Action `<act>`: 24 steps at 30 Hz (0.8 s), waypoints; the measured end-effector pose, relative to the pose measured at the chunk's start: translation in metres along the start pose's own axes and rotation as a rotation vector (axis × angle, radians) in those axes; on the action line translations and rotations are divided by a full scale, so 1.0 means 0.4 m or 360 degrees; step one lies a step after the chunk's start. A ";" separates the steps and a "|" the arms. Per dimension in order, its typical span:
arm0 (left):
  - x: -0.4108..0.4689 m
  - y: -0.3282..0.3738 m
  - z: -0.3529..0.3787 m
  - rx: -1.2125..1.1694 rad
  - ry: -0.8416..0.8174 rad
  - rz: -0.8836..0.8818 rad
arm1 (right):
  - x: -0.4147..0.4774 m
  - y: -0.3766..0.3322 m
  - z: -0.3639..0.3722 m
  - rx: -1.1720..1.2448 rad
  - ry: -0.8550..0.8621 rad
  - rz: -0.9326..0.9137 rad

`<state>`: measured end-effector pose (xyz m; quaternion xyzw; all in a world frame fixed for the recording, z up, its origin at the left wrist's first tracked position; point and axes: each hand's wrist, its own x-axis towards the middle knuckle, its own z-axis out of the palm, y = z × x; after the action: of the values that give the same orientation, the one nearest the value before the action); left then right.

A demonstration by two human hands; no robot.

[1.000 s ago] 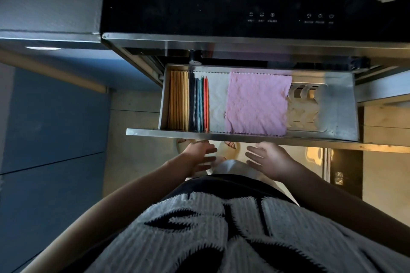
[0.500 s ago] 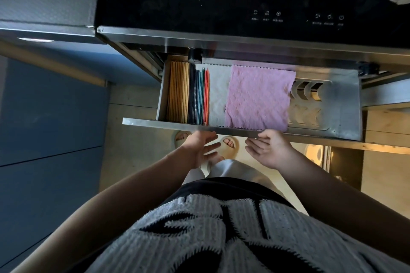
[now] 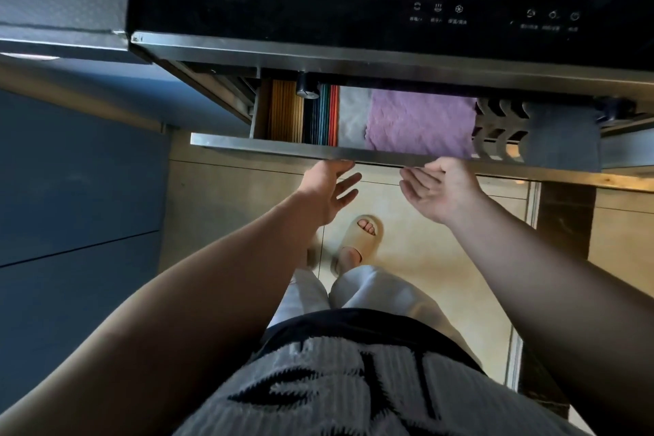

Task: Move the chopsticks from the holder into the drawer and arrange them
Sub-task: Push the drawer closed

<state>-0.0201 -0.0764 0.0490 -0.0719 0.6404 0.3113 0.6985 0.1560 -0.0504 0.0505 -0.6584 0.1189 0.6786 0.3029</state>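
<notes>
left hand (image 3: 327, 189) and right hand (image 3: 440, 188), fingers loosely spread and empty, at the drawer (image 3: 247, 144) front; push evenly so the chopsticks (image 3: 286, 110) beyond the fingertips do not scatter.

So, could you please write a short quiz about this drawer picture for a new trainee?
1. Choose one: where in the drawer do the chopsticks lie? A) left side B) middle C) right side
2. True or false: the purple cloth lies to the right of the chopsticks.
3. Fill in: the left hand and the right hand hold ___.

Key: 1 A; 2 true; 3 nothing, both are open.
</notes>
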 end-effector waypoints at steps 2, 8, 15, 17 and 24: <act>0.010 0.018 0.015 0.0011 -0.0012 0.0057 | 0.006 -0.018 0.017 0.0012 -0.0022 -0.0034; 0.042 0.062 0.058 -0.0044 -0.0064 0.0141 | 0.027 -0.064 0.066 0.0105 -0.0081 -0.0110; 0.088 0.083 0.074 -0.0071 -0.0078 0.0193 | 0.056 -0.090 0.103 0.0153 -0.0114 -0.0169; 0.096 0.090 0.082 -0.0032 -0.0114 0.0212 | 0.062 -0.097 0.111 0.0151 -0.0123 -0.0200; 0.113 0.125 0.108 -0.0014 -0.0164 0.0228 | 0.077 -0.125 0.135 0.0147 -0.0167 -0.0255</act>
<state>-0.0101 0.0004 0.0287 -0.0130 0.6057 0.3666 0.7061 0.1416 0.0272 0.0384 -0.6146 0.0810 0.6796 0.3921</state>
